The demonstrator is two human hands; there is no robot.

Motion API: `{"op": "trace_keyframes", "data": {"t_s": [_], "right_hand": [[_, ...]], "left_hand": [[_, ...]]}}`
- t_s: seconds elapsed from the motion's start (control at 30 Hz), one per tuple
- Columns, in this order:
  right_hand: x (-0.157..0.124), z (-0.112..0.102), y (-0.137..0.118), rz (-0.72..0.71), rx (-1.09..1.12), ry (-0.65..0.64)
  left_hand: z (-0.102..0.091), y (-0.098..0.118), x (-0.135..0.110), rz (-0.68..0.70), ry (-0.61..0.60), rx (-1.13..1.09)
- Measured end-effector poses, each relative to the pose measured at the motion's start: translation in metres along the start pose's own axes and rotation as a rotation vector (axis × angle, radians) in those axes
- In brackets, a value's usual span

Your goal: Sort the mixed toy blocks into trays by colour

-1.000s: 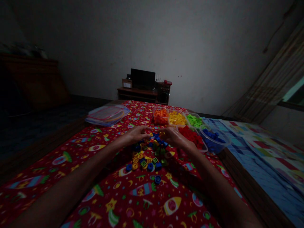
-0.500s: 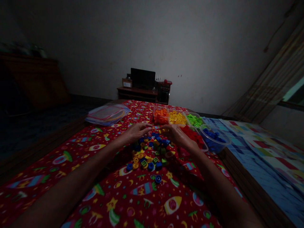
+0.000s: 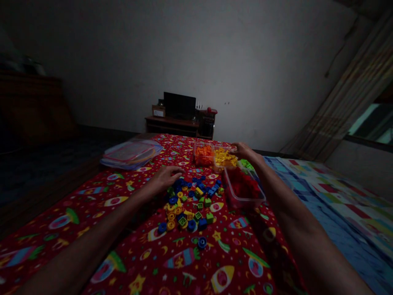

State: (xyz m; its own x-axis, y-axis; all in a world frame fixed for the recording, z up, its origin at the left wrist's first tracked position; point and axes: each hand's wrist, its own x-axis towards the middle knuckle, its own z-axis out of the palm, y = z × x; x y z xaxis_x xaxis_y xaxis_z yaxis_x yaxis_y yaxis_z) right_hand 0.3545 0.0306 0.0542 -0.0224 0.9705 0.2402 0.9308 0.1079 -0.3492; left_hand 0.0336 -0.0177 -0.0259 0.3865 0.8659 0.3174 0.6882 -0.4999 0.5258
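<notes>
My left hand (image 3: pixel 166 178) hovers at the far left of a loose pile of toy building bricks, thumb and fingers apart, nothing visible in it. Blue bricks (image 3: pixel 173 200), yellow round pieces (image 3: pixel 171 225) and green bricks (image 3: pixel 209 217) make up the pile. Farther away on the right, my right hand (image 3: pixel 246 151) is above the yellow bricks (image 3: pixel 225 157) in a clear tub, at its right edge. Its visible fingertips look parted, with no brick seen between them. Behind its wrist, green bricks (image 3: pixel 246 164) are partly hidden.
Left of the right forearm stands a clear tub of red bricks (image 3: pixel 242 183). Orange bricks (image 3: pixel 204 155) fill another tub farther back. Stacked clear lids (image 3: pixel 130 155) lie on the left of the red patterned cloth (image 3: pixel 132 229). A monitor (image 3: pixel 179 105) stands beyond.
My right hand has moved from above the brick pile to the yellow bricks' tub. My left hand has shifted slightly left. The view has turned a little, and my right arm now hides the blue bricks' tub.
</notes>
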Motion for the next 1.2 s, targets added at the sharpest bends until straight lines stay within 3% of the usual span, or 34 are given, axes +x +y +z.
{"op": "trace_keyframes", "data": {"t_s": [0.17,0.3,0.37,0.5,0.63,0.87,1.07,1.2], "right_hand": [[-0.012,0.010,-0.017,-0.133,0.004,0.170],[-0.043,0.029,-0.043,-0.341,0.022,0.113],[-0.059,0.040,-0.056,-0.385,0.044,0.100],[-0.084,0.065,-0.072,-0.373,0.043,0.050],[-0.096,0.089,-0.074,-0.362,-0.152,-0.029],[-0.100,0.111,-0.069,-0.342,-0.327,-0.114],[-0.104,0.119,-0.068,-0.372,-0.347,-0.101],[-0.114,0.113,-0.072,-0.394,-0.343,-0.139]], "left_hand": [[0.007,-0.022,0.003,-0.022,0.013,0.096],[0.018,-0.034,0.006,-0.023,0.012,0.091],[0.023,-0.031,0.006,0.076,0.006,0.053],[0.033,-0.008,-0.002,0.368,-0.090,0.058],[0.043,0.008,-0.013,0.305,-0.097,0.227],[0.051,0.003,-0.008,0.345,0.022,0.253],[0.053,0.003,-0.002,0.370,-0.082,0.238],[0.046,-0.001,0.013,0.349,-0.121,0.183]]}}
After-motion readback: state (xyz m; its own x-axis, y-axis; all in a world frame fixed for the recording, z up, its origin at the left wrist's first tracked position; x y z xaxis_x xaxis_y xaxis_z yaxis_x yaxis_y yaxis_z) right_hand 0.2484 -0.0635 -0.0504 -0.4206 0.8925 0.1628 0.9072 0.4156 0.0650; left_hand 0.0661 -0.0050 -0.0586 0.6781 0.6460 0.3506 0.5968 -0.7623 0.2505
